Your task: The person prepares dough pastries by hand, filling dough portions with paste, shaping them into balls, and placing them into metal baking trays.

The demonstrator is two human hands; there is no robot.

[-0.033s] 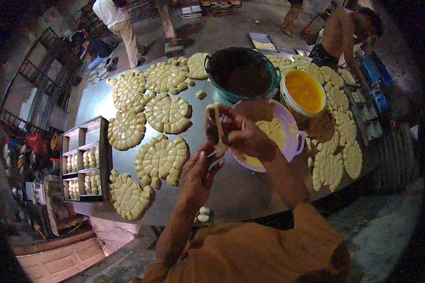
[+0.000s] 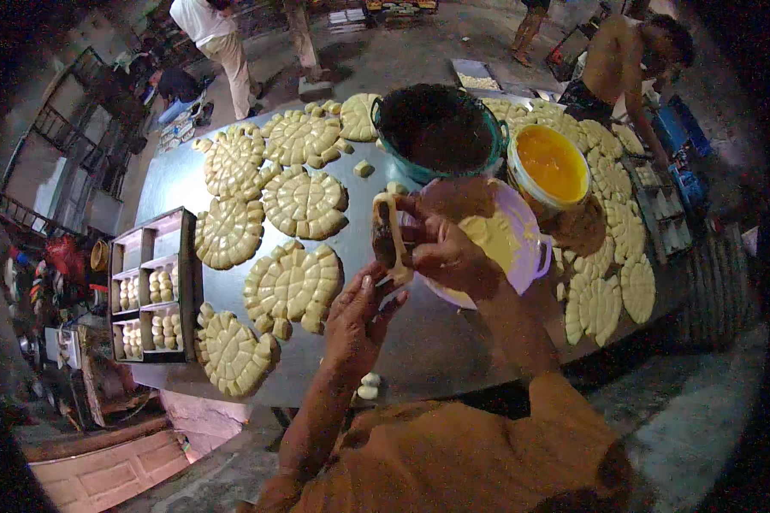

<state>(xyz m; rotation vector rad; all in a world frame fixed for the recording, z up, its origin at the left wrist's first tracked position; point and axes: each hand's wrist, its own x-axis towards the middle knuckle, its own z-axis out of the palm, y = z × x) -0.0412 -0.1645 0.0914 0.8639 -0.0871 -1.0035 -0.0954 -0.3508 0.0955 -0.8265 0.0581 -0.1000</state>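
Note:
Over the table, a flat piece of dough (image 2: 396, 244) stands on edge between my hands, with dark filling (image 2: 382, 235) along its left face. My left hand (image 2: 352, 321) supports its lower end between thumb and fingertips. From the right, my right hand (image 2: 453, 255) pinches the dough's edge with fingers closed. Below and behind this hand sits a lilac basin (image 2: 526, 209) with a pale yellow mass (image 2: 492, 239) in it. Beyond the hands is a green tub (image 2: 389, 145) of dark filling, with a small dough lump (image 2: 364, 168) beside it.
Several scored dough rounds (image 2: 293, 289) lie on the metal table (image 2: 308, 372). A sectioned tray (image 2: 191, 282) at left holds small dough balls. A white bucket (image 2: 586, 184) of orange-yellow liquid stands right of the tub. One person (image 2: 616, 64) bends at the far right; another (image 2: 218, 43) stands at far left.
My right hand's fingers have shifted slightly at the dough's edge. Both hands still hold the dough in nearly the same place.

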